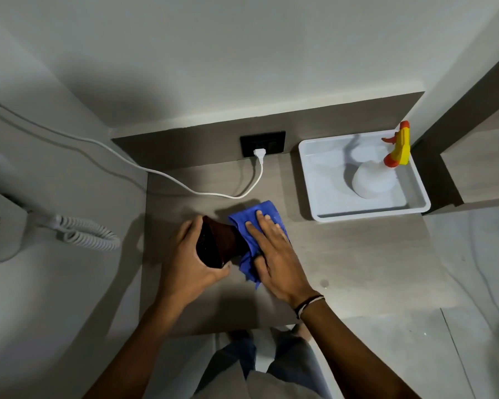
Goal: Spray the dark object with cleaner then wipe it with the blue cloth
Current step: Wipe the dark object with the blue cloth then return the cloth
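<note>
A dark, glossy boxy object [218, 243] stands on the grey counter [343, 260] near its middle. My left hand [185, 263] wraps around its left side and grips it. My right hand [274, 249] presses the blue cloth [249, 223] flat against the object's right side, fingers spread over the cloth. The cloth hangs down between both hands and hides that side of the object. The spray bottle [378, 177], clear with a yellow and orange trigger head, stands in the white tray [314, 174] at the back right, away from both hands.
A white cable [185, 187] runs across the back of the counter to a plug in the black wall socket [262, 144]. A wall-mounted white device with a coiled cord [84, 234] is at the left. The counter's front edge is near my legs.
</note>
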Motion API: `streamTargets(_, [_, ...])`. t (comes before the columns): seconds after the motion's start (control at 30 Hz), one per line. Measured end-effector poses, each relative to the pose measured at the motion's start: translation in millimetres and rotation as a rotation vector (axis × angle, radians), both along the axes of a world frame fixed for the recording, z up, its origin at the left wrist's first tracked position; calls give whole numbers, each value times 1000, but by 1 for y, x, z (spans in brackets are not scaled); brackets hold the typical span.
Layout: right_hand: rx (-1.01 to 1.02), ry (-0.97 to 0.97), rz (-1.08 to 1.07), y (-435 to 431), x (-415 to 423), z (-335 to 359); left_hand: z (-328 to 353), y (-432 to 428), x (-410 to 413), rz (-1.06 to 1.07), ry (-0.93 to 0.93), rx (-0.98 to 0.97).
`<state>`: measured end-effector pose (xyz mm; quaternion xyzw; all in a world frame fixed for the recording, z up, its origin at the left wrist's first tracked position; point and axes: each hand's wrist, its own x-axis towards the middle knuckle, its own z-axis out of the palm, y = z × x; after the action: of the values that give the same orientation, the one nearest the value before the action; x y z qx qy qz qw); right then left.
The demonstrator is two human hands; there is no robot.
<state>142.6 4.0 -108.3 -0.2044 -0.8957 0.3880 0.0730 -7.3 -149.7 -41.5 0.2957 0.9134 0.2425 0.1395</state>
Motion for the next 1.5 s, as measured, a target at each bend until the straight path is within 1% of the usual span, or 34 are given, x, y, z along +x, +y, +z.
streamTargets(0.17, [106, -57, 7, 1, -8, -19, 0, 9, -4, -28, -10, 35])
streamTargets(0.23, [131, -62, 3, 6, -8, -25, 3, 13, 1, -50, 22, 22])
streamTargets(0.3, [163, -76, 15, 13, -5, -31, 4, 15, 3, -71, 52, 49])
streamTargets(0.43, [173, -39, 6, 28, 5, -32, 6, 22, 0, -53, 36, 62])
streamTargets(0.47, [114, -36, -38, 31, 9, -30, 6, 22, -2, -36, 24, 67])
streamTargets(0.5, [-25, -10, -140, 33, 12, -26, 6, 22, -5, -13, -5, 78])
streamTargets(0.57, [-391, 97, -466, 32, 12, -19, 6, 21, -10, 72, -108, 118])
streamTargets(0.6, [-516, 122, -612, 30, 10, -12, 6, 20, -11, 120, -157, 133])
streamTargets(0.63, [-622, 145, -675, 30, 8, -10, 7, 21, -11, 163, -185, 136])
streamTargets(0.7, [-862, 185, -717, 28, 5, -11, 10, 23, -8, 241, -183, 144])
streamTargets(0.73, [-937, 197, -728, 29, 4, -10, 12, 24, -7, 258, -175, 149])
streamTargets(0.8, [-986, 209, -773, 32, -1, -11, 19, 24, -6, 219, -232, 128])
streamTargets(0.87, [-985, 195, -803, 34, -9, -10, 25, 21, -5, 71, -294, 39])
streamTargets(0.97, [-950, 161, -813, 41, -21, -13, 28, 16, 0, -183, -220, -126])
streamTargets(1.0, [-940, 154, -805, 44, -24, -14, 26, 15, 1, -257, -151, -170])
streamTargets(1.07, [-912, 136, -787, 47, -27, -15, 20, 15, 1, -395, 78, -238])
streamTargets(1.13, [-886, 114, -769, 49, -29, -15, 17, 16, 1, -497, 269, -204])
streamTargets(1.23, [-848, 95, -733, 51, -31, -16, 15, 18, 6, -536, 336, -57])
streamTargets(1.3, [-773, 98, -716, 48, -29, -12, 12, 17, 7, -520, 339, -27])
streamTargets(1.37, [-618, 143, -701, 42, -20, -1, 11, 15, 4, -465, 292, -27])
streamTargets(1.43, [-455, 244, -668, 32, -11, 13, 13, 14, 0, -408, 219, -30])
streamTargets(1.5, [-402, 320, -528, 14, -4, 26, 15, 14, -3, -365, 162, -28])
